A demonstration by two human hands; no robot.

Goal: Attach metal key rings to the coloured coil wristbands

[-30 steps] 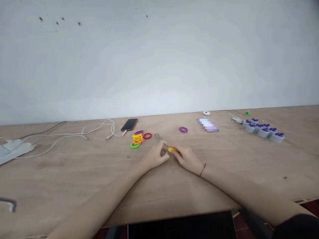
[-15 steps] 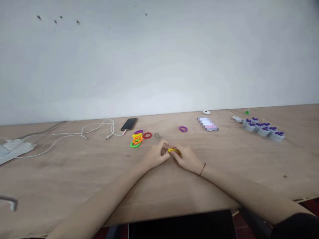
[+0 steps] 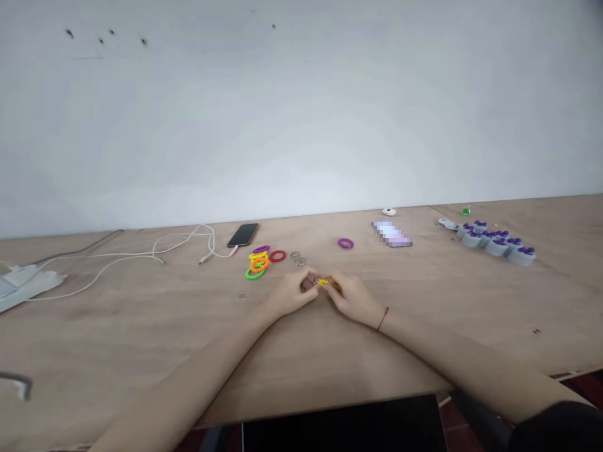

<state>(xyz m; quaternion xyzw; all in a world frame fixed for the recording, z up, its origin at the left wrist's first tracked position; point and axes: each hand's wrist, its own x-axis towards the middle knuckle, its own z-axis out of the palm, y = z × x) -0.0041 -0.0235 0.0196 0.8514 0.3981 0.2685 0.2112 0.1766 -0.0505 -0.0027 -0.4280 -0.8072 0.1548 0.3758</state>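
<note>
Left hand [image 3: 294, 294]: curling nearly shut, its fingertips [image 3: 311, 279] pinching the left end of the yellow spiral hair tie [image 3: 328, 284].

Right hand [image 3: 355, 300]: curling nearly shut and gripping the other end, with a thin dark band [image 3: 382, 319] circling the wrist.

Hair tie: hanging between the hands, above the plywood surface [image 3: 141, 326], partly hidden by the fingers.

Nearest things: metal rings [image 3: 297, 258] are lying just beyond the left hand, a purple spiral hair tie [image 3: 345, 243] is sitting farther out, and a red spiral hair tie [image 3: 277, 255] is lying beside a stack of coloured spiral hair ties [image 3: 257, 265].

Edges: the surface's near edge is running well in front of the hands, and its far edge is meeting the white wall [image 3: 301, 125] beyond the items.

Change: the hands are staying over the same spot, while the items are lying as they were.
</note>
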